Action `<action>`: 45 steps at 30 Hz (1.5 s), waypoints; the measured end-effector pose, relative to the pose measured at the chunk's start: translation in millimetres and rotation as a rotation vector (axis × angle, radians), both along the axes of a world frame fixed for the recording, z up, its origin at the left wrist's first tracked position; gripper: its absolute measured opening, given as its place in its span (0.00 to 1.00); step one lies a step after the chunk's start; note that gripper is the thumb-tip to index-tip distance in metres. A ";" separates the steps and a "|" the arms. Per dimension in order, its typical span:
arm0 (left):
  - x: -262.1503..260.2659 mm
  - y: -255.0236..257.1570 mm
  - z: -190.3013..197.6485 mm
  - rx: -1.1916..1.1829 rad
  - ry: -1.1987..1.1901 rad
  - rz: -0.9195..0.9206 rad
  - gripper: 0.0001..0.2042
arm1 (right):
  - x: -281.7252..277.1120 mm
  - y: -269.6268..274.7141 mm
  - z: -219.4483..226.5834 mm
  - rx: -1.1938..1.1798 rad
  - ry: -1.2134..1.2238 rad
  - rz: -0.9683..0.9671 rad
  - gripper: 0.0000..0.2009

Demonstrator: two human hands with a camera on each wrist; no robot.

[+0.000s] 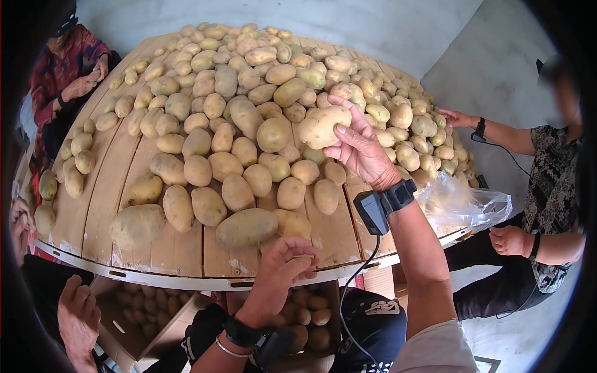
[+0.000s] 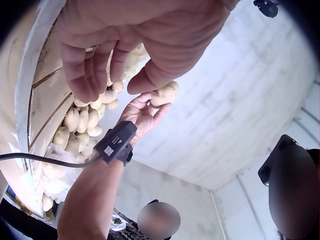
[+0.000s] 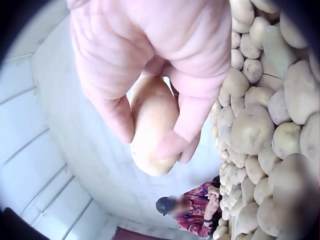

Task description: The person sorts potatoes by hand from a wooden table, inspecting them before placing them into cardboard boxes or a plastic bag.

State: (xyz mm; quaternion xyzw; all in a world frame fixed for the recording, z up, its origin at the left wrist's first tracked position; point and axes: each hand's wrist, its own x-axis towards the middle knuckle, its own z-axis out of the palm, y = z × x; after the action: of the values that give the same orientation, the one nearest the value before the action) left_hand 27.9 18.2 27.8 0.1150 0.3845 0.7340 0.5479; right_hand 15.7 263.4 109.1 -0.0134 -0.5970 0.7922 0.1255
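Note:
In the head view my right hand (image 1: 364,152) holds up a pale oval potato (image 1: 322,127) over the table's heap, thumb on one side and fingers on the other. The right wrist view shows this potato (image 3: 150,110) from close by, pinched lengthwise between thumb and fingers. My left hand (image 1: 281,273) hovers at the table's front edge with its fingers loosely bent. Nothing lies between those fingers in the left wrist view, where the hand (image 2: 145,35) fills the top. Nearest to it on the table is a long potato (image 1: 247,227).
A large heap of potatoes (image 1: 249,78) covers much of the slatted wooden table (image 1: 102,211). Cartons of potatoes, one with a flap (image 1: 179,322), stand below its front edge. A clear plastic bag (image 1: 463,202) lies at right. Other people's hands (image 1: 81,320) appear at left and right.

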 end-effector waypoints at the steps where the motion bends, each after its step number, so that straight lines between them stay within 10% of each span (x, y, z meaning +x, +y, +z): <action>1: -0.4 -0.6 1.4 0.001 -0.007 0.009 0.11 | -0.3 -2.7 -1.7 0.002 0.002 0.002 0.22; 6: 0.6 -1.7 0.3 0.014 0.004 0.021 0.11 | 6.9 -9.1 -15.3 -0.491 -0.026 -0.009 0.20; 18: 2.0 -5.9 1.0 0.085 0.009 0.062 0.12 | 20.3 -42.5 -30.6 -0.773 -0.077 0.028 0.27; 21: -3.0 -4.7 -4.1 0.185 -0.085 0.096 0.13 | 24.1 -35.9 -34.6 -0.686 -0.035 0.294 0.24; 23: -4.3 -7.6 -3.4 0.242 -0.163 0.127 0.14 | 32.2 -60.8 -17.9 -0.238 -0.055 -0.068 0.20; 26: -10.7 -7.6 9.2 0.311 -0.128 0.238 0.20 | 40.9 -72.1 -11.0 0.359 0.009 -0.010 0.27; 31: -16.5 -10.5 8.0 0.428 -0.105 0.290 0.26 | 49.3 -88.5 -13.8 0.569 0.005 -0.020 0.43; 45: -17.0 -12.1 13.8 0.424 0.062 0.396 0.24 | 52.3 -95.8 -8.4 1.051 0.041 -0.114 0.40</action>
State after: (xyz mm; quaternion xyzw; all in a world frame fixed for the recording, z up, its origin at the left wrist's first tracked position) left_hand 10.9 6.1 41.7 0.1720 0.2540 0.8869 0.3455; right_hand 68.0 167.6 100.8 0.0342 -0.9094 0.3782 0.1699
